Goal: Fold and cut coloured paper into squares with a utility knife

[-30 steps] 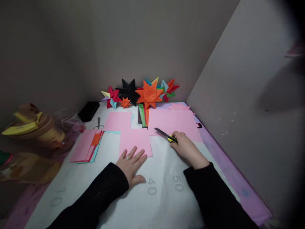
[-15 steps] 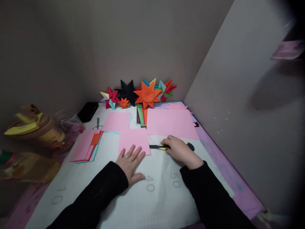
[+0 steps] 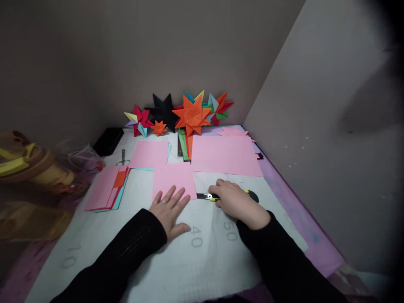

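Note:
My left hand (image 3: 169, 212) lies flat with its fingers spread, the fingertips pressing on the near part of a pink paper square (image 3: 173, 174). A ring shows on one finger. My right hand (image 3: 236, 200) is closed around a black and yellow utility knife (image 3: 253, 195). The knife lies low over the mat and points left, its blade end at the near right corner of the square. Whether the blade tip is under the paper or just beside it, I cannot tell. Beyond my right hand lies a larger pink sheet (image 3: 225, 155).
Folded paper stars (image 3: 192, 115) stand along the wall at the back. Left of the square are a stack of coloured papers (image 3: 102, 189), another pink sheet (image 3: 150, 153), scissors (image 3: 123, 158) and a black phone-like object (image 3: 109, 141). A white numbered mat (image 3: 164, 271) covers the table.
The knife has slid slightly toward me along the square's right edge, nearer its corner. My left hand keeps its place on the paper. The whole view has shifted a little.

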A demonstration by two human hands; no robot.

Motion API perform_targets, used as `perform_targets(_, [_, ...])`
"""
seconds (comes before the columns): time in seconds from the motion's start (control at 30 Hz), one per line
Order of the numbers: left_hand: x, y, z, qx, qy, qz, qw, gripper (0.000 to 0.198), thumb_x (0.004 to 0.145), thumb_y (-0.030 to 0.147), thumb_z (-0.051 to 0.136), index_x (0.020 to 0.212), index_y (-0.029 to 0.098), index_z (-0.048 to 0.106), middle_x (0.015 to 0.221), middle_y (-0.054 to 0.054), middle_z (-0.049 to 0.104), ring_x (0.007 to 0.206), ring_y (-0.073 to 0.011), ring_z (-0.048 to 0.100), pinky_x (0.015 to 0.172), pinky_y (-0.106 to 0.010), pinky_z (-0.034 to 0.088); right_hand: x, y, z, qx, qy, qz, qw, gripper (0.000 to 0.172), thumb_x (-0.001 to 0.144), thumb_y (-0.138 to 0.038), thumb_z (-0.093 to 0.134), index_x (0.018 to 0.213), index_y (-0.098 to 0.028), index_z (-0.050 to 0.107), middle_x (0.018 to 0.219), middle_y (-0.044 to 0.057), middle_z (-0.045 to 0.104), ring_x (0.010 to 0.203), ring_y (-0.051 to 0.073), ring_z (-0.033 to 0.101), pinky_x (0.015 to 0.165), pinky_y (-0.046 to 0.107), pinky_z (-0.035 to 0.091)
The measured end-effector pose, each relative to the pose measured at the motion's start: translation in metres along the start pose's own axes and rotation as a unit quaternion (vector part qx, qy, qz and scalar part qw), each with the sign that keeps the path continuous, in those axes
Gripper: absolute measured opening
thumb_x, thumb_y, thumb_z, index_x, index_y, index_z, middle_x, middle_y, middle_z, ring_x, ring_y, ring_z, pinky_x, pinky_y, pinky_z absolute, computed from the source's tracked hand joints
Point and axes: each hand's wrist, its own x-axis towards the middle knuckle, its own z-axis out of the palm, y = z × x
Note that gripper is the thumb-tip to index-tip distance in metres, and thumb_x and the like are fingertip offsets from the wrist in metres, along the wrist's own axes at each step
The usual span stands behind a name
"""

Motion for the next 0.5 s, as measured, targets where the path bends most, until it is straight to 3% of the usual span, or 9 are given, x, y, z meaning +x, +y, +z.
perform_targets(0.5, [0.000,0.001,-0.003,-0.004,-0.013,-0.004,1.000,0.083,0.077,0.069,0.041,0.144,0.025,0.021,0.153,-0.005,0.014,0.138,-0.0344,0.009,0.105,-0.058,0.010,-0.008,-0.005,-0.007,-0.023,-0.029,0.011,0.999,0.019,0.071,-0.009,0.057,0.086,-0.020,0.060,0.089,0.006,0.055,0.075,0.019,0.054,0.059,0.029,0.027])
